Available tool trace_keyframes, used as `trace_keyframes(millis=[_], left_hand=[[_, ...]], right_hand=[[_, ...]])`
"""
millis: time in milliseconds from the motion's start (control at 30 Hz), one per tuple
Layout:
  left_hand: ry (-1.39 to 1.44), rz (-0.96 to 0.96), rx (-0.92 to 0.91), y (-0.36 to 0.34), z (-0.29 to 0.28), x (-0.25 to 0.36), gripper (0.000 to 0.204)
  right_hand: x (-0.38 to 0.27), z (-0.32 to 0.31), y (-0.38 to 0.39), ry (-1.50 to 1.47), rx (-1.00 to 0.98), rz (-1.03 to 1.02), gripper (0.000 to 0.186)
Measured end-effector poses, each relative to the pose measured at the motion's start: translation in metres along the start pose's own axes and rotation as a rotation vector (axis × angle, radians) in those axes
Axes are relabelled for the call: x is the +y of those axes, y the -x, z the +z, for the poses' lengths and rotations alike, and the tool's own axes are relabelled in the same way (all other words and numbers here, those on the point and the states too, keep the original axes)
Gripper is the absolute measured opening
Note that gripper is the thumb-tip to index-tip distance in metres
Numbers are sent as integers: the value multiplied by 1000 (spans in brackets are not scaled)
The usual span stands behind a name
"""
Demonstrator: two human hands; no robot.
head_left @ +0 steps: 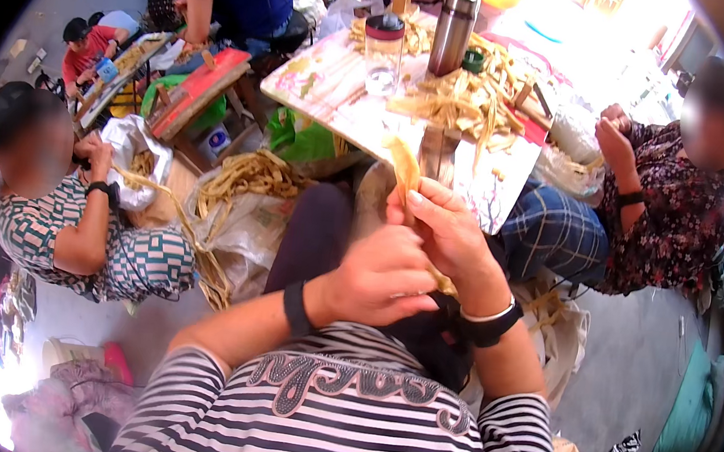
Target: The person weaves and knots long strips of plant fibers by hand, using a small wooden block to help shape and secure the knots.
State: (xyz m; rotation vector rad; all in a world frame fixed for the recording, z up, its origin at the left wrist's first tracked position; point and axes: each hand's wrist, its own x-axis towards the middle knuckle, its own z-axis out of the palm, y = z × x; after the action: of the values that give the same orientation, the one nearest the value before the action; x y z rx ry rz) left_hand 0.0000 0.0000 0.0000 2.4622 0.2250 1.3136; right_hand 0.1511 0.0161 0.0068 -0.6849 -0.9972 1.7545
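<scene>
A yellow-tan, leathery strip (pixel 404 170) stands upright from my right hand (pixel 454 236), which pinches it between thumb and fingers. Its lower end (pixel 443 282) shows beneath that hand. Against the right hand's left side, my left hand (pixel 383 272) is curled closed and slightly blurred. Its fingertips are hidden, so what they grip cannot be made out. Both hands are above my lap, just short of the table (pixel 315 80). On the table lies a loose heap of similar strips (pixel 468 100), beside a wooden block (pixel 437 153) near its front edge.
A steel flask (pixel 454 33) and a clear jar (pixel 383 56) stand on the table. Left, a person (pixel 85 215) handles a long strip beside a sack of strips (pixel 252 184). Another person (pixel 669 197) sits close on the right. Red and grey boards stand farther left, among more people.
</scene>
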Motion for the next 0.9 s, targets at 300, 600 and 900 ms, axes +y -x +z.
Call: trace_keyframes(millis=[300, 600, 900], left_hand=[[1033, -747, 141, -14, -15, -40, 74], [1278, -690, -44, -20, -17, -71, 53], [1359, -1018, 348, -14, -4, -80, 31]], right_hand=[[15, -11, 5, -688, -356, 204, 23], [30, -14, -6, -817, -435, 353, 28], [34, -10, -14, -577, -81, 368, 25]])
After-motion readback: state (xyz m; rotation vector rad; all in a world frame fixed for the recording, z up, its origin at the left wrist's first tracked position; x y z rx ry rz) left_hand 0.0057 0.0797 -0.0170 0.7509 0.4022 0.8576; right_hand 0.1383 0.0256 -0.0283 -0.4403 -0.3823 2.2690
